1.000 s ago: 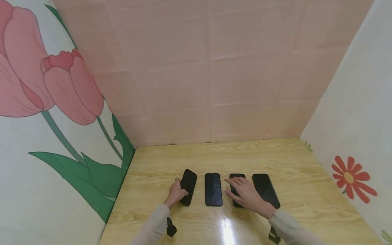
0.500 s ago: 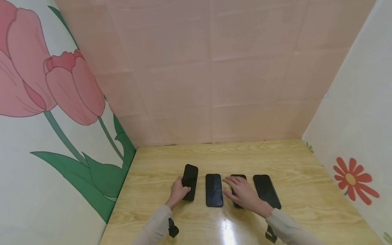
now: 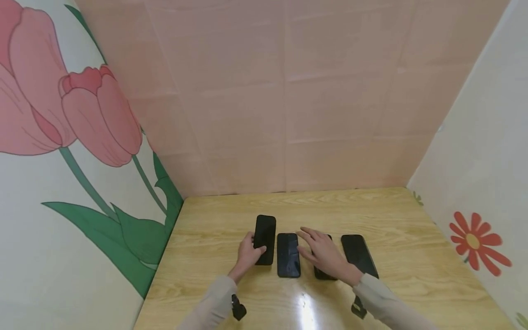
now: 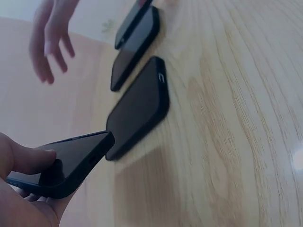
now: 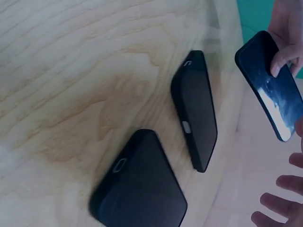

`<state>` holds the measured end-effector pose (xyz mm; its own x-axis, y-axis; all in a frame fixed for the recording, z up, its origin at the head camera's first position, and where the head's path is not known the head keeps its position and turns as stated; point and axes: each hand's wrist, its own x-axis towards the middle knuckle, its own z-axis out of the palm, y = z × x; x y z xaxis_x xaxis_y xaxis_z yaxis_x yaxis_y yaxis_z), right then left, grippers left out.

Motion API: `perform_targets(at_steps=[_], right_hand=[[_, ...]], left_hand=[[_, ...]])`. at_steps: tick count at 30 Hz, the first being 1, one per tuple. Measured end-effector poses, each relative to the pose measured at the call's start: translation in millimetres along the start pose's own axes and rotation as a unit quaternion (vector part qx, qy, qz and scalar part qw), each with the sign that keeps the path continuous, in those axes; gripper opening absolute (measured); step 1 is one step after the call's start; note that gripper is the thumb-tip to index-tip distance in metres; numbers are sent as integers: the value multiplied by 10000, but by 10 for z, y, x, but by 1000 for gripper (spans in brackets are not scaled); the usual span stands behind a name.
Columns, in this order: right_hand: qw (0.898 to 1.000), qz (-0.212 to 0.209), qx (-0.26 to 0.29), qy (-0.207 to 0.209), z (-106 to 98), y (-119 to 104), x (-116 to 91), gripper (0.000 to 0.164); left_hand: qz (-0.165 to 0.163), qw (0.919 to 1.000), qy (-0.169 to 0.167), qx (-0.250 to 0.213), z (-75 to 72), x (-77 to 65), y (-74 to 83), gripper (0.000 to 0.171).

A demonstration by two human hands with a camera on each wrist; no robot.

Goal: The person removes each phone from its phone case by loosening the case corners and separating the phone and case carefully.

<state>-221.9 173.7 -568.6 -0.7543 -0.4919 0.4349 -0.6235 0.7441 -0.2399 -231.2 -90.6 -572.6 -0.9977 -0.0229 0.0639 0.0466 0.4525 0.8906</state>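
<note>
A black smartphone [image 3: 266, 231] is gripped by its left side in my left hand [image 3: 246, 255], thumb on its dark screen. In the left wrist view this held phone [image 4: 80, 158] is tilted and raised off the wood. Just right of it a second phone [image 3: 288, 256] lies flat on the table. My right hand [image 3: 325, 253] hovers with fingers spread, holding nothing, partly hiding a third phone [image 3: 323, 274]. In the right wrist view the hand's fingers [image 5: 279, 205] hang apart from every phone. Farther right lies a fourth phone [image 3: 358, 252].
The wood-grain table [image 3: 222, 215] carries the row of phones and a bright light reflection near its front. A pink covering [image 3: 284, 101] stands at the back. Painted walls with a tulip [image 3: 99, 119] and a red flower [image 3: 472, 240] flank both sides.
My left hand has lifted its phone and carried it forward and right, turning it more upright, close to the second phone. My right hand has shifted slightly left and forward.
</note>
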Motion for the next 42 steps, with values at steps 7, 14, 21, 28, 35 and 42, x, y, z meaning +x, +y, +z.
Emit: perform_targets(at_steps=[7,14,21,28,35,42], right_hand=[[9995,282,61,108,-36,-30,175,52],[9974,529,415,242,-43,-35,282,57],[9905,916,965,350,-49,-17,340,57],[9887,811,1104,604,-97,-107,425,41],[9799,930,1417,1054,-104,-196,492,23],[9700,1019,1839,1221,-106,-307,503,19]], left_hand=[[466,9980,-104,-408,85,-37,163,29],[910,9942,-74,-564,157,-58,216,24],[1122,9865,-302,-1156,212,-113,280,26],[1252,9782,-536,-1570,212,-241,489,27],[1241,9692,-780,-1977,173,-334,642,28],[1563,9666,-875,-1835,210,-347,656,46]])
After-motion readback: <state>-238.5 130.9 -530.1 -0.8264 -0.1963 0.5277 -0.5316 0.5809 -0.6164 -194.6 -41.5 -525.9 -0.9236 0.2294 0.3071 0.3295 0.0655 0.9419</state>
